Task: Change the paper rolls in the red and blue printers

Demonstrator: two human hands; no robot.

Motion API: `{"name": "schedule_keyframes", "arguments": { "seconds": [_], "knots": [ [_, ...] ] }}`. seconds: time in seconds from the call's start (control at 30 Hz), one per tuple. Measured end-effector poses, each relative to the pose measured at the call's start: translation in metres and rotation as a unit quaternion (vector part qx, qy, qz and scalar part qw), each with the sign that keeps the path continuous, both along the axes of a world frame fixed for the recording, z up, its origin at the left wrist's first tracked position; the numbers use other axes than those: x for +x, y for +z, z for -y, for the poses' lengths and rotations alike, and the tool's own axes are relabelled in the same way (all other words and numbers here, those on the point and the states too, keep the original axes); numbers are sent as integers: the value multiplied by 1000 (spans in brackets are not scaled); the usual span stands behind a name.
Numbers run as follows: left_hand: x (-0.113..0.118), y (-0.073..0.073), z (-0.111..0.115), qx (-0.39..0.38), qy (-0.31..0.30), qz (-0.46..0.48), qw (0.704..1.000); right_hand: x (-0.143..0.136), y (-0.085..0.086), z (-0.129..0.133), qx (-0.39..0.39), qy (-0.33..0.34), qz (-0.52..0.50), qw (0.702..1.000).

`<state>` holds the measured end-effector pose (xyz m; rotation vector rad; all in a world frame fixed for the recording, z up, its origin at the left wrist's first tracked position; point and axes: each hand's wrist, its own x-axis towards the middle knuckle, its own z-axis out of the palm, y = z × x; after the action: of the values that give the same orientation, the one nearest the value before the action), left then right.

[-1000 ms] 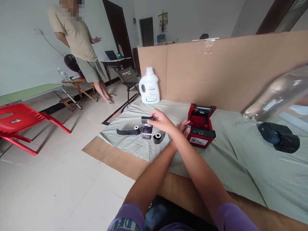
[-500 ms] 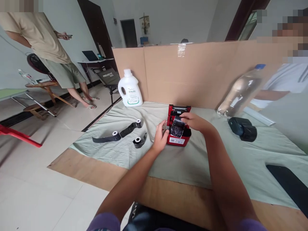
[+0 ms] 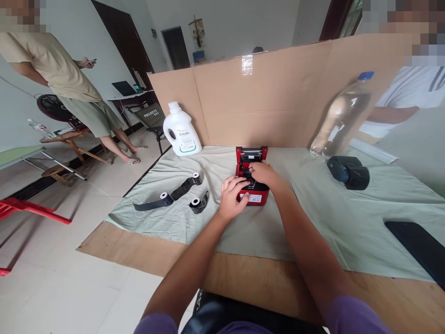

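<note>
Cardboard [image 3: 264, 97] forms a wall across the back; before you spreads the pale green cloth [image 3: 306, 199]; on it the white jug [image 3: 184, 134] stands toward the left, the big clear bottle [image 3: 342, 118] toward the right; between them, nearer you, sits the red machine [image 3: 253, 198], its hinged lid [image 3: 252, 154] raised at the back; your left hand [image 3: 232, 197] lies over the machine's near left edge, fingers spread, thumb by the front face; your right hand [image 3: 263, 173] reaches into the open top from the right, fingers curled; the two are close together, and whether either grips anything cannot be told; smaller again, black film [image 3: 253, 185] shows in the machine's mouth, partly under your fingers; three black rolls [image 3: 166, 199], partly unwound, lie on the cloth to the left, apart from the machine.

You look partway along; the lid is up and film seems inside; whether it is seated is hidden; the lid is not yet lowered, and those three rolls remain outside.
</note>
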<state>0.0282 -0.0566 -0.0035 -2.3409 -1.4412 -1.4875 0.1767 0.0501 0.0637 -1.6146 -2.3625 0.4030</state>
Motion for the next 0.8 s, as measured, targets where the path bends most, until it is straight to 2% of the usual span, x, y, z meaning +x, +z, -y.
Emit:
{"name": "schedule_keyframes", "arguments": {
  "seconds": [0.2,0.47,0.67,0.8],
  "knots": [
    [0,1,1,-4,8,-8,1000,5,-5,-4,25,2,-20,999],
    [0,0,0,5,6,-6,1000,10,3,0,-14,4,-97,995],
    [0,0,0,-6,3,-9,1000,-2,5,5,-27,-20,-37,999],
    [-1,1,1,-3,5,-12,1000,1,10,6,-21,-21,-61,998]
  ]
}}
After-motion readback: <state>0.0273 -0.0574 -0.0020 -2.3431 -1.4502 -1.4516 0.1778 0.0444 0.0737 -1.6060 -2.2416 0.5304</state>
